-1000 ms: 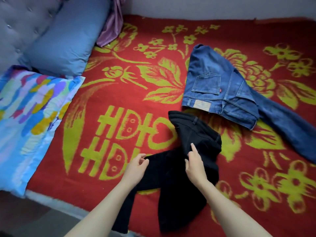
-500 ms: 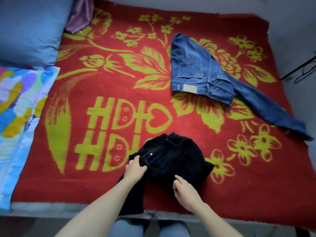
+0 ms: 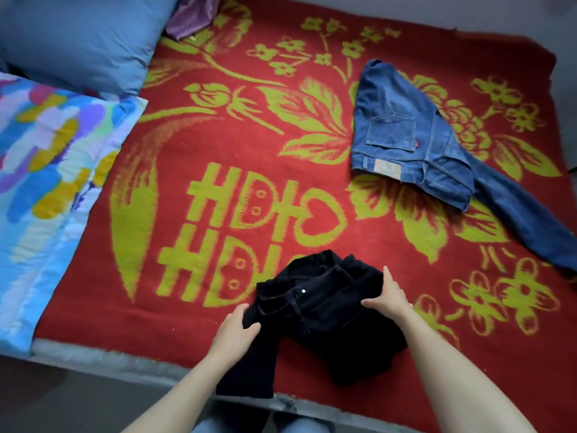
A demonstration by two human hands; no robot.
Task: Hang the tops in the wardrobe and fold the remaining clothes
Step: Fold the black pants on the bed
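1. Your right hand has moved since the frame 0.5 s ago: it has left the near edge of the black trousers and now sits on their right side. Your left hand has slid from the bundle's upper left corner to its left edge.
2. The black trousers now lie more spread out, waistband up, with a small pale button showing near the middle.
3. Your left hand grips the trousers at the left end of the waistband, thumb on top of the cloth and fingers curled at its edge.
4. Your right hand lies flat on the trousers, released, fingers straight along the right edge and thumb pointing inward across the fabric.
5. The trousers rest on the red blanket close to the bed's near edge, and 1 leg hangs over that edge below your left hand.
6. The blue jeans lie well apart, farther back on the right, with 1 leg trailing toward the right side of the bed.
7. At the left you have a blue pillow, a patterned quilt nearer you, and a purple cloth at the far edge.
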